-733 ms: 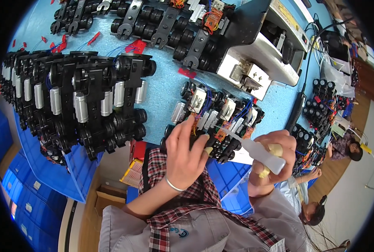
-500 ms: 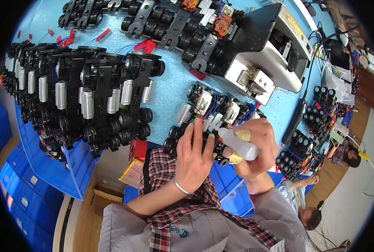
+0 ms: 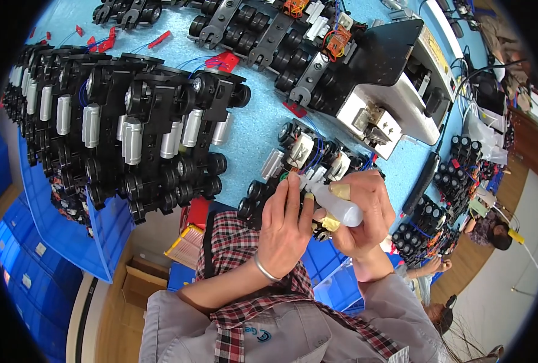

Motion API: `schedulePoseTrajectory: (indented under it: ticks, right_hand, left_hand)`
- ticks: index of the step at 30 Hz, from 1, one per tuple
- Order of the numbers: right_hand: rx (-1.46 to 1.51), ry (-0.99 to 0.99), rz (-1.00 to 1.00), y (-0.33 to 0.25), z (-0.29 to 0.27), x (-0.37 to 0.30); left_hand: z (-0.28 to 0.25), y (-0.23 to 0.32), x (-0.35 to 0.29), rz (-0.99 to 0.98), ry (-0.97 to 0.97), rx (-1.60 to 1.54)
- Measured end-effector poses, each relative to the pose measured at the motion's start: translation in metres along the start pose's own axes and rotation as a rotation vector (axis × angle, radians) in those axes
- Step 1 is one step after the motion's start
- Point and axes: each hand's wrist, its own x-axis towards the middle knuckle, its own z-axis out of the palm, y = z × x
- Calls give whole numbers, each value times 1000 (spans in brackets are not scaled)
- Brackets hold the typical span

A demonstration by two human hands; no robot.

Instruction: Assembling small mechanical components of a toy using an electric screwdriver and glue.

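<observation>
A small whitish squeeze bottle [image 3: 342,209] is gripped in my right hand [image 3: 368,212], whose finger and thumb wear yellowish tape or finger covers. Its nozzle points left and away from me, close to my left fingertips. My left hand [image 3: 283,233] lies over the near part of a black wheeled toy chassis [image 3: 254,196], fingers stretched out and the index fingertip at its wires. White blocks [image 3: 301,149], blue wires and silver parts show on the chassis. My fingers hide the spot at the nozzle tip.
Many black chassis with silver cylinders [image 3: 132,143] stand in a row on the left. More chassis with orange circuit boards [image 3: 338,42] lie at the back. A metal-and-black machine [image 3: 396,91] stands right of centre, near a black-handled tool [image 3: 422,181]. Other people sit at the right.
The whole view has shifted slightly, with the bench things now a little further right and lower. The bottle's nozzle appears closer to my left index fingertip. Both hands keep much the same pose.
</observation>
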Motion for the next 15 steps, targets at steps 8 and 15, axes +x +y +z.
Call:
schedulePoseTrajectory:
  ticks: [8,15]
  right_hand:
    - [30,-50,-4,-6,-5,-1]
    - [44,-111,11,-5,5,2]
  left_hand:
    - [-2,2,-2,-5,2,-58]
    - [5,-2,-8,0,-25,-60]
